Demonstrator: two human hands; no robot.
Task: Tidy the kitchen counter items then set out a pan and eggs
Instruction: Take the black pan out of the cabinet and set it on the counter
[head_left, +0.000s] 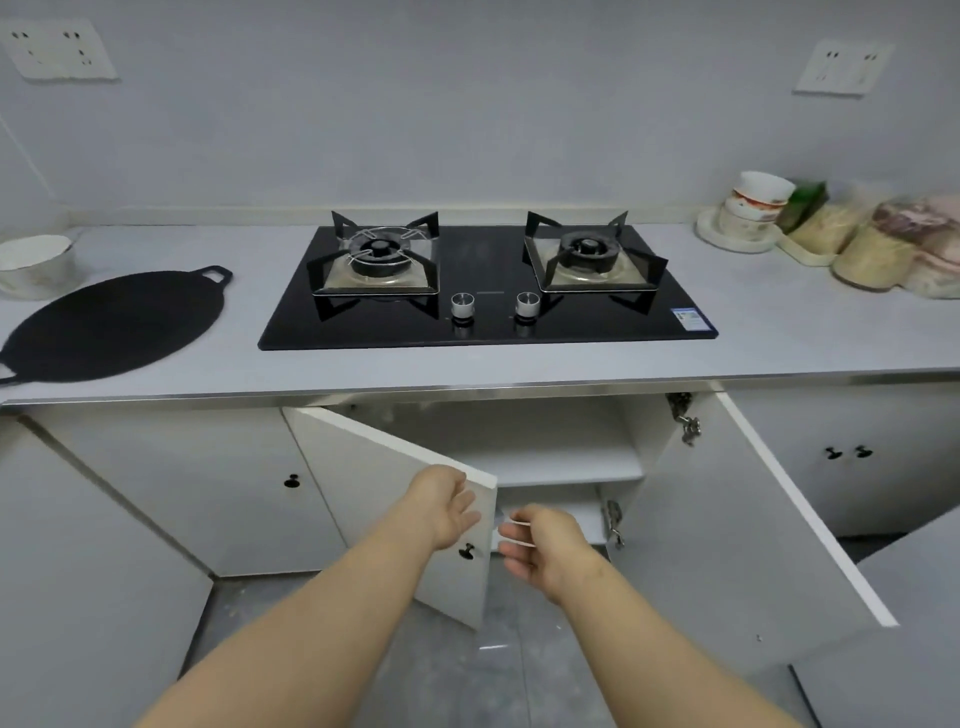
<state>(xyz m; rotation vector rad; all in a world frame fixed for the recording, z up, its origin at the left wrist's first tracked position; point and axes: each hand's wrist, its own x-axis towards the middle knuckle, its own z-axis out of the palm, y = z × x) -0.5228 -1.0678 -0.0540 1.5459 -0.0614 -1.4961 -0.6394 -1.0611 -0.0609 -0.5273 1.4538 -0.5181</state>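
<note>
Reaching down to the cupboard under the stove, the person has both hands low in front of the two opened doors. The left hand lies with relaxed, nearly straight fingers against the left door, near its free edge and just above the small dark knob; it grasps nothing. The right hand hangs in the gap between the doors with fingers loosely curled and empty. The right door stands wide open, and the shelf that shows inside appears bare.

The pan, flat and black, rests on the desk at the far left, beside a white pot. From the hands it lies up and well to the left, above the cupboard level. Its long axis, from one loop handle to the other, runs diagonally from near left to far right. The left hand is clearly the nearer one, so I judge it suits the reach. No eggs are in view. Stacked bowls and filled bags sit at the right end of the desk.
</note>
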